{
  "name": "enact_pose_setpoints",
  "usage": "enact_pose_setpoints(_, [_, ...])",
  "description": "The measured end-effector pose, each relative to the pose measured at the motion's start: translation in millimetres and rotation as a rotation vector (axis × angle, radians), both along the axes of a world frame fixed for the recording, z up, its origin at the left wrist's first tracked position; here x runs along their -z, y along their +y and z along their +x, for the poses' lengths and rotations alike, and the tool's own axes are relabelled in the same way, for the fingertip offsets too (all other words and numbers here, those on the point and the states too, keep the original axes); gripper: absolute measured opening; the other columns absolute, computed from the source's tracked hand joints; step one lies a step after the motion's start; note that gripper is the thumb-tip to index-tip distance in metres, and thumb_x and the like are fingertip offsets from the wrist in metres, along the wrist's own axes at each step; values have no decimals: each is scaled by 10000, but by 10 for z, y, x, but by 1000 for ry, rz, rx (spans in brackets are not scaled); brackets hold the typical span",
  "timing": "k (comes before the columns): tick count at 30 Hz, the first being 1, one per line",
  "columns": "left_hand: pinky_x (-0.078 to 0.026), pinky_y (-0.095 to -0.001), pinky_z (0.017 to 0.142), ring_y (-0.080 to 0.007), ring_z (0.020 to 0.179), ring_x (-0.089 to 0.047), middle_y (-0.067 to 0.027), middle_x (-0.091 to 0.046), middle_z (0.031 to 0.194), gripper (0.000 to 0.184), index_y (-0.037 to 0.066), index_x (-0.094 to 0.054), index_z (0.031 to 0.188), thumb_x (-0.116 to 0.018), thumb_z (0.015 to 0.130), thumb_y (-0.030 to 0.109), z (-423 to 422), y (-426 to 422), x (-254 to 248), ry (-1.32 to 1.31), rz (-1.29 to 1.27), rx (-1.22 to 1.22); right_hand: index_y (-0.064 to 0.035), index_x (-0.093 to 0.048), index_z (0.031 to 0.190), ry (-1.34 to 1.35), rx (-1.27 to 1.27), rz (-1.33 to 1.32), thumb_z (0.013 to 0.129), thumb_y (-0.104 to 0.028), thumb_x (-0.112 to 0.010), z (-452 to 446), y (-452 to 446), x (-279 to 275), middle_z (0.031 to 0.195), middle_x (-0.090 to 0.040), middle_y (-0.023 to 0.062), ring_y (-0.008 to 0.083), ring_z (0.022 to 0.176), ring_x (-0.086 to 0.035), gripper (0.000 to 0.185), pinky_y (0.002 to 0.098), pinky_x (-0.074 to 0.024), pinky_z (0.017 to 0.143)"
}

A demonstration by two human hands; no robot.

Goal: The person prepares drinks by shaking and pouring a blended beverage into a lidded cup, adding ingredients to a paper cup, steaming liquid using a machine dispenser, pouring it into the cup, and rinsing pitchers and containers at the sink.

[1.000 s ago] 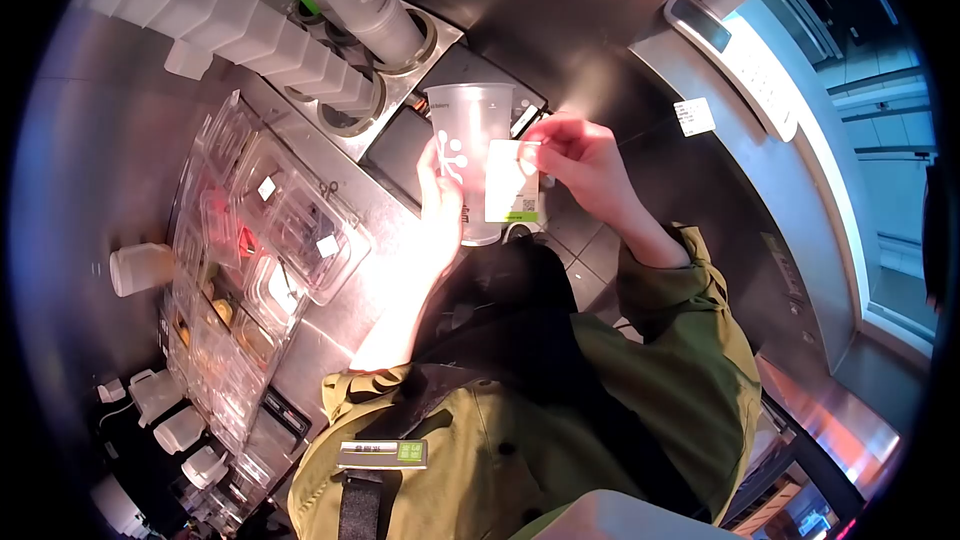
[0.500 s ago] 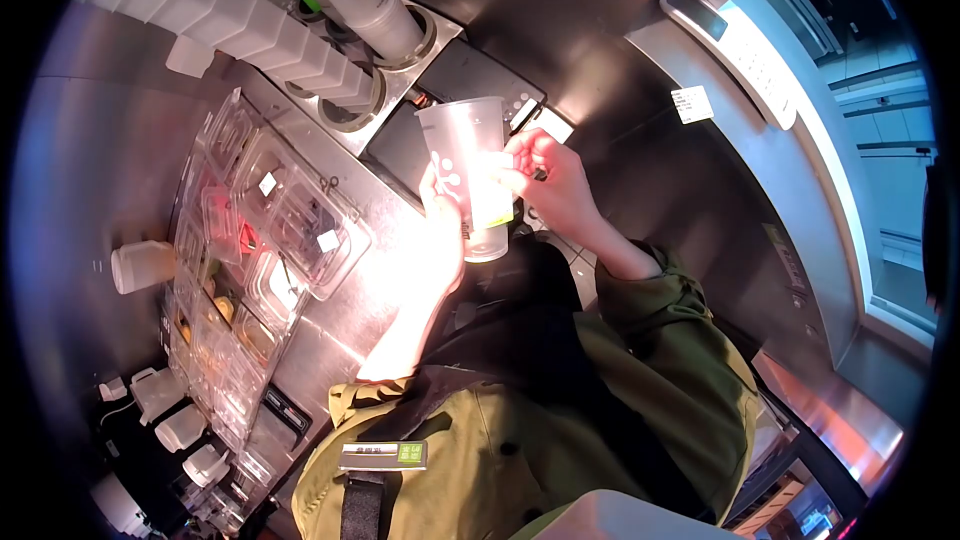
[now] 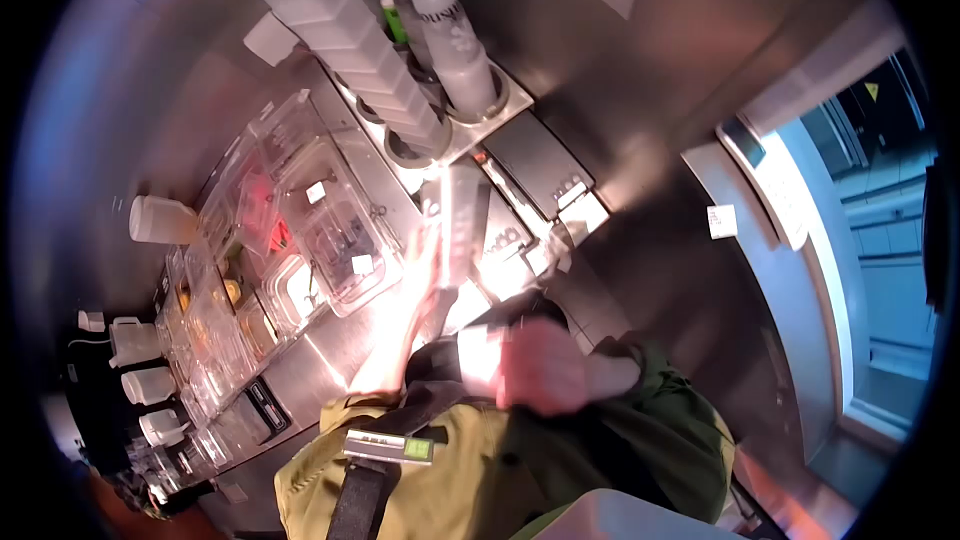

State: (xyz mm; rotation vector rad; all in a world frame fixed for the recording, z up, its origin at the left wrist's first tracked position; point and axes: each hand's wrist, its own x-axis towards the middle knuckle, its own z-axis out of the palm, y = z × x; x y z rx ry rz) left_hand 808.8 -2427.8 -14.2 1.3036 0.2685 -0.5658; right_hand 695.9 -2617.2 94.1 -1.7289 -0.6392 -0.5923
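Note:
A clear plastic cup [image 3: 460, 225], smeared by motion, stands over the lit counter edge. My left hand [image 3: 424, 265] is closed round its left side, the fingers blurred and washed out by bright light. Lower down, in front of the apron, my right hand [image 3: 548, 365] is closed and also blurred. A bright white slip [image 3: 480, 355] shows at its fingers, and any print on it cannot be read. The right hand is apart from the cup.
Stacked white tubs [image 3: 370, 60] and sleeves of printed cups [image 3: 455, 45] stand in a metal holder [image 3: 510, 105] at the back. Lidded clear containers [image 3: 335, 210] line the left counter. Pitchers [image 3: 135, 342] stand farther left. A pale device [image 3: 765, 180] sits on the right ledge.
My right hand has come away from the cup and moved down towards my body with the white slip. The cup stays in my left hand. The camera view has shifted.

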Motion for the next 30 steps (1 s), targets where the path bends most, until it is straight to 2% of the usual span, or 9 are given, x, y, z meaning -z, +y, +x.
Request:
enact_pose_setpoints(1, [-438, -326, 815, -188, 925, -542, -91, -542, 1064, 510, 112, -328, 1288, -462, 868, 368, 61, 313, 56, -158, 90, -1, -37, -539, 795, -276, -108, 18, 705, -69, -586, 47, 66, -233, 810, -555, 92, 275, 778, -564, 106, 308, -451, 652])
enact_pose_setpoints(4, [-422, -325, 820, -186, 931, -544, -110, -555, 1025, 611, 39, -414, 1162, -446, 814, 539, 522, 1116, -543, -267, 416, -52, -6, -520, 825, 227, -99, 220, 766, 8, -548, 405, 16, 114, 879, -560, 110, 217, 824, -568, 67, 293, -458, 707])
enact_pose_setpoints(5, [-423, -315, 799, -165, 893, -543, -101, -554, 1012, 575, 35, -416, 1149, -490, 813, 495, 841, 1313, -751, -507, 616, -132, 4, -509, 846, 336, -11, 614, 795, 52, -519, 550, 58, 149, 877, -560, 99, 162, 817, -559, 72, 274, -448, 723])
enact_pose_setpoints(12, [-358, -395, 906, -274, 1027, -501, -123, -540, 1111, 607, 87, -448, 1190, -688, 675, 299, 3044, 1023, -2219, -1724, 1653, 429, -19, -480, 819, 427, 74, 685, 790, 46, -538, 1321, 105, 433, 806, -522, 35, 109, 817, -527, 92, 243, -430, 746])
enact_pose_setpoints(15, [-327, -390, 940, -260, 1084, -459, -92, -472, 1232, 605, 82, -432, 1226, -657, 704, 290, 3447, 396, -2513, -1808, 1145, 731, -28, -484, 817, 525, 170, 761, 791, 12, -558, 1566, 21, 562, 800, -534, 26, 94, 802, -525, 89, 230, -431, 735])
enact_pose_setpoints(17, [-319, -403, 959, -223, 1104, -456, -75, -443, 1267, 578, 103, -443, 1228, -620, 715, 299, 3478, -37, -2648, -2354, 1708, 876, -28, -489, 821, 648, 177, 866, 791, -6, -568, 1702, -10, 670, 801, -545, 25, 89, 783, -526, 87, 223, -428, 731])
enact_pose_setpoints(19, [-331, -410, 954, -207, 1115, -452, -57, -427, 1283, 585, 109, -448, 1223, -588, 712, 358, 3538, -303, -2576, -2690, 1422, 981, -25, -497, 837, 635, 211, 743, 791, -20, -576, 1847, 6, 812, 818, -559, 26, 72, 744, -516, 92, 207, -415, 692])
enact_pose_setpoints(25, [-358, -399, 922, -249, 1120, -438, -102, -438, 1230, 549, 116, -431, 1226, -616, 719, 223, 3527, -351, -2584, -2530, 862, 1112, -19, -499, 841, 659, 111, 588, 786, -4, -581, 2217, 104, 1056, 825, -559, 20, 60, 721, -512, 100, 190, -410, 645])
enact_pose_setpoints(30, [-400, -355, 837, -283, 1074, -456, -153, -482, 1127, 334, 68, -535, 1093, -546, 790, 210, 5066, 20, -1392, -2012, 1038, 8, -13, -537, 861, 793, 138, 753, 788, -38, -596, 2253, 84, 1146, 788, -561, 8, 62, 738, -518, 97, 216, -425, 684])
